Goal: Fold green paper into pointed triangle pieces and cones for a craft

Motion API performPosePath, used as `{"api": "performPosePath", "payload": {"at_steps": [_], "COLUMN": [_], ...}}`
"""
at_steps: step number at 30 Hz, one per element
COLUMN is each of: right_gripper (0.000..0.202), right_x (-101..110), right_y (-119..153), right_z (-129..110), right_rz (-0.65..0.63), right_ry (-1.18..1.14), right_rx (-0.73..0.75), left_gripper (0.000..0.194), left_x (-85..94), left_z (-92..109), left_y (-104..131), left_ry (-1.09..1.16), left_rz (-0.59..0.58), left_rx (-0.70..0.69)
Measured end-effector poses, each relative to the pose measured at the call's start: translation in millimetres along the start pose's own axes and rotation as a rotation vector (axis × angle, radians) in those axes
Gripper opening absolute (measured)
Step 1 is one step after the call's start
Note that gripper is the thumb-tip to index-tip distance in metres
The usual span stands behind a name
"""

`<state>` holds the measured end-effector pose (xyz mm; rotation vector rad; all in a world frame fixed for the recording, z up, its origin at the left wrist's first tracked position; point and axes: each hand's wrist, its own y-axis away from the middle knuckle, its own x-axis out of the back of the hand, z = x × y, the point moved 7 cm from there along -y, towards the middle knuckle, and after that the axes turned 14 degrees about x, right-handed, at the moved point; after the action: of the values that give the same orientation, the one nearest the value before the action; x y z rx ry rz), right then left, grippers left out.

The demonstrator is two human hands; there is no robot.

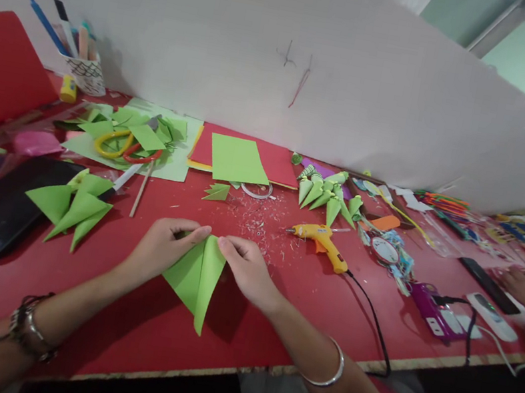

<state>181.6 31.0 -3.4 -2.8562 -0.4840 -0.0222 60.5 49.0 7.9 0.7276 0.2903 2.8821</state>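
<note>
Between my two hands hangs a folded piece of light green paper point(197, 276), its point toward me and a crease down its middle. My left hand point(167, 244) pinches its top left edge. On the other side, my right hand point(247, 265) pinches the top right edge with thumb and fingers. Several green paper cones point(72, 207) lie to the left, partly on a black phone-like slab point(1, 205). Beyond my hands, a flat green sheet point(238, 160) rests on red paper point(281, 162).
A yellow glue gun point(323, 242) lies right of my hands, its cord running off the table edge. Scissors point(114, 143) sit among green scraps. A pen cup point(85, 74) stands at back left. A purple power strip point(437, 313) and another person's hand point(523, 290) are at right.
</note>
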Motion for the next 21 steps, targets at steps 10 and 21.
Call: {"api": "performPosePath", "payload": {"at_steps": [10, 21], "right_gripper": [0.037, 0.028], "right_x": [2, -4], "right_y": [2, 6], "right_z": [2, -10], "right_rz": [-0.023, -0.107], "right_ry": [0.112, 0.296], "right_rx": [-0.001, 0.018], "left_gripper": [0.034, 0.034], "left_x": [6.6, 6.7], "left_z": [-1, 6], "left_y": [-1, 6], "left_ry": [-0.044, -0.267], "left_rz": [0.064, 0.117], "left_rx": [-0.013, -0.195]}}
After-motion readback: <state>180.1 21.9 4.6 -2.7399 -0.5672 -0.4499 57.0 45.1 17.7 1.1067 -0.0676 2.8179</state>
